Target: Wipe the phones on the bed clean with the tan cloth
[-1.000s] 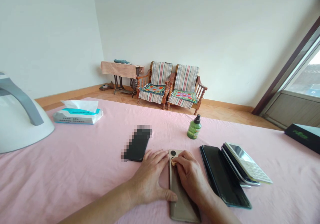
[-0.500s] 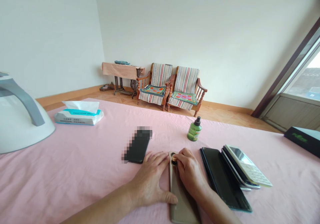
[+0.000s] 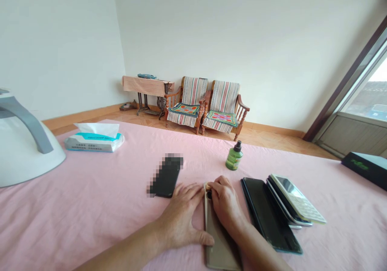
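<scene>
A gold-coloured phone [image 3: 219, 238] lies back up on the pink cloth in front of me, its round black camera patch [image 3: 209, 194] near the far end. My left hand [image 3: 183, 216] is spread beside it, fingertips at the left edge and thumb resting on the back. The fingers of my right hand [image 3: 225, 200] are pinched together over the camera end. A small pale bit shows at their tips; I cannot make out whether it is a held thing or a fingertip. Beyond my left hand lies a black phone [image 3: 167, 178], partly pixelated.
Right of my hands lie a dark phone [image 3: 269, 214] and a stack topped by a white keypad phone [image 3: 298, 198]. A green spray bottle [image 3: 234, 158] stands behind. Tissues [image 3: 95, 140] and a white appliance [image 3: 27, 150] are left; a black box [image 3: 363, 170] sits far right.
My right fingertips have shifted slightly toward the far end of the gold phone, over the upper part of the camera patch. My left hand stays in place.
</scene>
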Action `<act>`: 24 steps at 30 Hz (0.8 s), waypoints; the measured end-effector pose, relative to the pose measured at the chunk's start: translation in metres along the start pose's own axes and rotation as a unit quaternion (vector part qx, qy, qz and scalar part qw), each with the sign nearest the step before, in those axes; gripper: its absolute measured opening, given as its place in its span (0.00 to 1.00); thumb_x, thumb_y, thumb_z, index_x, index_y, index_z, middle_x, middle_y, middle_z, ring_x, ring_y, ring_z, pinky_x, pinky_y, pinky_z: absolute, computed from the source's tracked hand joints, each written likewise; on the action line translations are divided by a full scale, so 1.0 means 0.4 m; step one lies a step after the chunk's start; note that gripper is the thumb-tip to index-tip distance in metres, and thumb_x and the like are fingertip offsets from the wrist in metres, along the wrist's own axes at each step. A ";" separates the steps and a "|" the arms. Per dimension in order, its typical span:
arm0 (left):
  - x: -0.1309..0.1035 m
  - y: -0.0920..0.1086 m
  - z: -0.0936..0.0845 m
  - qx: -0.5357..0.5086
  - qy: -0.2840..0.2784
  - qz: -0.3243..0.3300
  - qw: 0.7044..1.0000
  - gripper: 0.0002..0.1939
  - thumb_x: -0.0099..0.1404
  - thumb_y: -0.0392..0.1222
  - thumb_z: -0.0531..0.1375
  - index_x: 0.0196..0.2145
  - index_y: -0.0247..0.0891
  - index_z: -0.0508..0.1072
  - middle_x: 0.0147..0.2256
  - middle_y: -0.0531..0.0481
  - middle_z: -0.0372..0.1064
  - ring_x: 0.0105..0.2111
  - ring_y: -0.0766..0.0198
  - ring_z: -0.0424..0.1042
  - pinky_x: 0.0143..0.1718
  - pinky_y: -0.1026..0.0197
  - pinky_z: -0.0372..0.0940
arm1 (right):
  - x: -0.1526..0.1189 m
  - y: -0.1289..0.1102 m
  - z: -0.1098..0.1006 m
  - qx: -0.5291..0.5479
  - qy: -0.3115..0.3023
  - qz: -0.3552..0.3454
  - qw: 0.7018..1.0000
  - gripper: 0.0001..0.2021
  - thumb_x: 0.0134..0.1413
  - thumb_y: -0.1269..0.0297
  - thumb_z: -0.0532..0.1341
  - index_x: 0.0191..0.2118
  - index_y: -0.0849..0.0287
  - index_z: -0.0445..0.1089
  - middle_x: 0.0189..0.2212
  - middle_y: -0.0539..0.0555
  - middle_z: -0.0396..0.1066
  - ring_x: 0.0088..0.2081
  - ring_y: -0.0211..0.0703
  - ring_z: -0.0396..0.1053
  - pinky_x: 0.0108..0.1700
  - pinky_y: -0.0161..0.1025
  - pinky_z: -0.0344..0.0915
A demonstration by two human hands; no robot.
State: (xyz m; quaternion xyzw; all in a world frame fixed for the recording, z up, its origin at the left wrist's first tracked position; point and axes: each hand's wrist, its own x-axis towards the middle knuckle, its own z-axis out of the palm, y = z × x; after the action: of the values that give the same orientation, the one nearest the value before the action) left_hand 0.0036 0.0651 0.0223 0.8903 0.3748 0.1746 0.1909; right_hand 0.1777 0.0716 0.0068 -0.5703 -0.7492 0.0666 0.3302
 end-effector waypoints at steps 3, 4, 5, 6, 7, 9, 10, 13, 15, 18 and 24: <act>0.000 0.003 -0.005 -0.007 0.001 0.000 1.000 0.52 0.47 0.70 0.62 0.63 0.41 0.54 0.61 0.39 0.54 0.60 0.41 0.53 0.60 0.36 0.41 | 0.022 0.003 0.013 -0.011 0.000 0.006 1.000 0.15 0.56 0.78 0.51 0.25 0.60 0.71 0.28 0.55 0.64 0.33 0.42 0.63 0.35 0.35 0.60; 0.000 0.006 -0.008 -0.008 -0.002 -0.002 1.000 0.52 0.47 0.69 0.62 0.63 0.41 0.54 0.62 0.39 0.54 0.60 0.41 0.53 0.60 0.36 0.41 | 0.026 0.005 0.012 -0.012 -0.004 0.004 1.000 0.15 0.56 0.78 0.52 0.25 0.60 0.71 0.28 0.54 0.64 0.32 0.41 0.63 0.35 0.35 0.60; 0.000 0.010 -0.012 -0.009 -0.005 -0.005 1.000 0.52 0.47 0.69 0.62 0.63 0.41 0.54 0.62 0.39 0.54 0.60 0.41 0.53 0.60 0.36 0.41 | 0.028 0.008 0.008 -0.014 -0.007 0.003 1.000 0.14 0.55 0.78 0.52 0.25 0.60 0.71 0.28 0.54 0.64 0.32 0.41 0.63 0.34 0.34 0.59; 0.000 0.014 -0.015 -0.008 -0.010 -0.009 1.000 0.52 0.47 0.70 0.62 0.62 0.40 0.55 0.61 0.38 0.54 0.60 0.40 0.53 0.60 0.35 0.41 | 0.029 0.011 0.002 -0.017 -0.009 0.004 1.000 0.14 0.55 0.78 0.52 0.25 0.60 0.71 0.28 0.54 0.64 0.32 0.40 0.63 0.34 0.34 0.59; 0.000 0.018 -0.018 -0.007 -0.014 -0.014 1.000 0.52 0.47 0.70 0.62 0.62 0.39 0.55 0.61 0.37 0.54 0.60 0.39 0.53 0.60 0.35 0.40 | 0.027 0.015 -0.004 -0.020 -0.010 0.006 1.000 0.14 0.54 0.79 0.52 0.25 0.60 0.71 0.28 0.54 0.64 0.31 0.40 0.63 0.34 0.34 0.59; 0.001 0.026 -0.023 -0.002 -0.023 -0.023 0.999 0.53 0.46 0.70 0.62 0.62 0.36 0.56 0.61 0.34 0.55 0.60 0.38 0.53 0.60 0.33 0.40 | 0.024 0.021 -0.015 -0.028 -0.008 0.013 0.999 0.15 0.53 0.80 0.52 0.24 0.61 0.71 0.27 0.54 0.64 0.32 0.41 0.64 0.34 0.34 0.58; 0.002 0.029 -0.024 0.000 -0.026 -0.027 0.999 0.53 0.46 0.70 0.62 0.62 0.36 0.56 0.61 0.34 0.55 0.60 0.38 0.53 0.60 0.33 0.40 | 0.022 0.023 -0.017 -0.032 -0.007 0.017 0.999 0.15 0.52 0.81 0.51 0.24 0.61 0.71 0.26 0.54 0.64 0.32 0.41 0.64 0.33 0.34 0.58; 0.002 0.031 -0.024 -0.003 -0.025 -0.027 0.999 0.52 0.47 0.69 0.62 0.62 0.37 0.56 0.61 0.34 0.55 0.60 0.39 0.53 0.60 0.33 0.40 | 0.025 0.021 -0.009 -0.037 -0.012 0.013 0.999 0.15 0.53 0.80 0.52 0.23 0.61 0.70 0.26 0.54 0.64 0.31 0.41 0.63 0.33 0.34 0.58; 0.002 0.029 -0.022 -0.006 -0.022 -0.025 0.999 0.52 0.47 0.69 0.62 0.62 0.37 0.55 0.61 0.35 0.54 0.60 0.40 0.53 0.60 0.34 0.40 | 0.030 0.016 0.003 -0.034 -0.019 0.002 0.999 0.14 0.54 0.79 0.52 0.24 0.60 0.71 0.27 0.54 0.65 0.31 0.40 0.63 0.33 0.34 0.58; 0.002 0.027 -0.018 -0.006 -0.019 -0.030 0.999 0.53 0.47 0.69 0.62 0.62 0.36 0.53 0.61 0.35 0.54 0.60 0.40 0.53 0.60 0.34 0.40 | 0.033 0.015 0.009 -0.032 -0.029 -0.011 0.999 0.14 0.54 0.79 0.53 0.26 0.59 0.73 0.29 0.54 0.65 0.33 0.41 0.64 0.34 0.33 0.59; 0.000 0.013 -0.006 0.005 -0.008 -0.013 1.000 0.51 0.47 0.70 0.60 0.62 0.38 0.55 0.61 0.37 0.55 0.59 0.39 0.54 0.60 0.34 0.41 | 0.022 0.053 -0.019 -0.057 -0.015 0.017 0.998 0.16 0.56 0.78 0.51 0.28 0.61 0.74 0.29 0.56 0.64 0.34 0.43 0.63 0.36 0.37 0.59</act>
State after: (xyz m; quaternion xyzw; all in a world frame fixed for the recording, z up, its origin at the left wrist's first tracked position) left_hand 0.0056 0.0622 0.0268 0.8875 0.3861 0.1632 0.1916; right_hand 0.1982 0.0847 0.0062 -0.5995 -0.7470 0.0376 0.2851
